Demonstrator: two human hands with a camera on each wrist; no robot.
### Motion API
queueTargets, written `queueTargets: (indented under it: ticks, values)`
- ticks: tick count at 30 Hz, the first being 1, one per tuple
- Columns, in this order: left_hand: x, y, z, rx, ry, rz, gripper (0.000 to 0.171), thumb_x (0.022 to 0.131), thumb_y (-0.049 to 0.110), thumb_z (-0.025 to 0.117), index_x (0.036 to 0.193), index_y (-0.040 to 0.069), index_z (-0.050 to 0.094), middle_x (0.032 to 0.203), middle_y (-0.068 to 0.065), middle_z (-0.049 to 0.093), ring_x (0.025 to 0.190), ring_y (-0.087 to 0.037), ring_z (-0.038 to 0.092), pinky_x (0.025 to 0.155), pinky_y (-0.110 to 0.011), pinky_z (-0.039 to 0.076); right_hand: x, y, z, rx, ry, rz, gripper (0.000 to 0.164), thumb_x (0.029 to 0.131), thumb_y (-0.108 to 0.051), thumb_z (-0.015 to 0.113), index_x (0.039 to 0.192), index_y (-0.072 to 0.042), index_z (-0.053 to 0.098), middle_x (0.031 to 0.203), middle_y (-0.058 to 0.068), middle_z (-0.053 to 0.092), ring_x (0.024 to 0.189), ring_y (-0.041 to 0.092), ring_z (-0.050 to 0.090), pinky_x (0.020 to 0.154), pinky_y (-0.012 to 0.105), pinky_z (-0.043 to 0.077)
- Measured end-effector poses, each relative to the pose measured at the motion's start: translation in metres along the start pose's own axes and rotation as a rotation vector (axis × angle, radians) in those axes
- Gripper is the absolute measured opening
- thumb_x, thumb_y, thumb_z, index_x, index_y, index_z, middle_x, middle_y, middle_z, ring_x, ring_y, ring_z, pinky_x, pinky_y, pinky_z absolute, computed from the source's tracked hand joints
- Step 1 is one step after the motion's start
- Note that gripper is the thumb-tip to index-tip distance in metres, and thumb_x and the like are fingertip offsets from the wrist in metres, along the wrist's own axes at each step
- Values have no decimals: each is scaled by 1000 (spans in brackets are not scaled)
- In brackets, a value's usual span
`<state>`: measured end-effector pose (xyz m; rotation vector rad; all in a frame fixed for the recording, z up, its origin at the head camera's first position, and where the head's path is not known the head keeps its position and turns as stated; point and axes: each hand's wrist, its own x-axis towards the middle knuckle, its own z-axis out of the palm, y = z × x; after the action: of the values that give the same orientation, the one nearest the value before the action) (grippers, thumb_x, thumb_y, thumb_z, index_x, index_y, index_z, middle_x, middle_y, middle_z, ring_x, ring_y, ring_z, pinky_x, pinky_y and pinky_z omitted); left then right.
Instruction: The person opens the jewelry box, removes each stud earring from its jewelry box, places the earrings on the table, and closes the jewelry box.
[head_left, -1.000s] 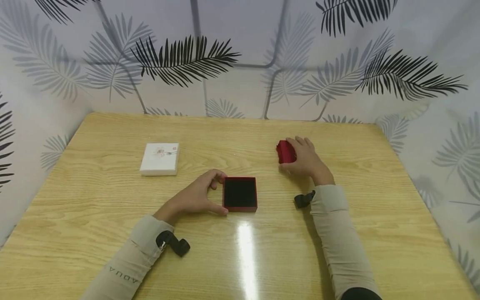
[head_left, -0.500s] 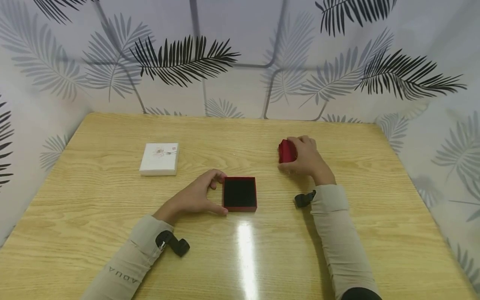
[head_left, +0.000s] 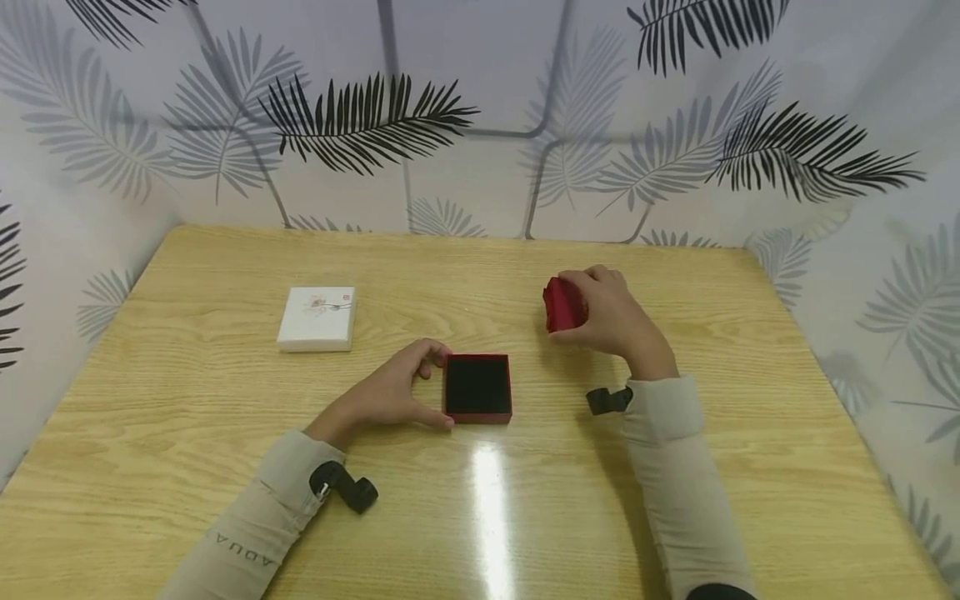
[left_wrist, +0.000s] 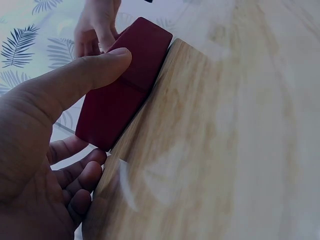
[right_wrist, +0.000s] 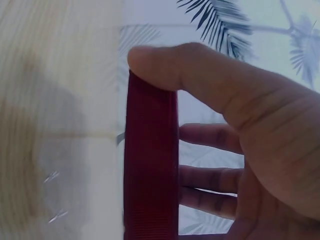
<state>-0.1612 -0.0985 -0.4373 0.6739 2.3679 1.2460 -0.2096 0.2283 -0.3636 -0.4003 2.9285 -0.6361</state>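
In the head view, the left forearm (head_left: 232, 521) comes in from the lower left, angled up toward the centre, and the left hand (head_left: 390, 392) lies beside the red box (head_left: 480, 419). That hand grips the box by its left side, thumb stretched along the near wall and fingers bent at the far left corner. The box sits on the surface (head_left: 225, 383) at the centre of the frame, its dark inside facing up. In the left wrist view, the thumb lies flat on the red wall.

The right forearm (head_left: 682, 483) rises from the lower right, and its wrist leans left. The right hand (head_left: 615, 317), right of centre and above the box, pinches a red piece (head_left: 561, 307) between thumb and fingers. In the right wrist view, the thumb bends over one end of it.

A white box (head_left: 317, 318) lies at left of centre.
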Motion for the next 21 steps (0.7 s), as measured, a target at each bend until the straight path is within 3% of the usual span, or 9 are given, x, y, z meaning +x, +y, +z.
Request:
queueTargets:
  ticks: [10, 21]
  values:
    - [1, -3, 1, 3, -1, 8, 90, 67, 35, 93, 140, 14, 44, 135, -5, 52, 110, -23, 44, 100, -40, 39, -16, -29, -5, -19, -18, -69, 89, 73, -37, 88, 147, -13, 46, 141, 18, 47, 125, 35, 41, 90, 51, 54]
    - [0, -2, 2, 7, 1, 2, 91, 68, 35, 93, 141, 14, 43, 134, -5, 52, 110, -23, 44, 100, -40, 39, -31, -49, -2, -42, -38, -82, 88, 75, -46, 84, 147, -16, 45, 140, 15, 49, 123, 32, 44, 87, 47, 56]
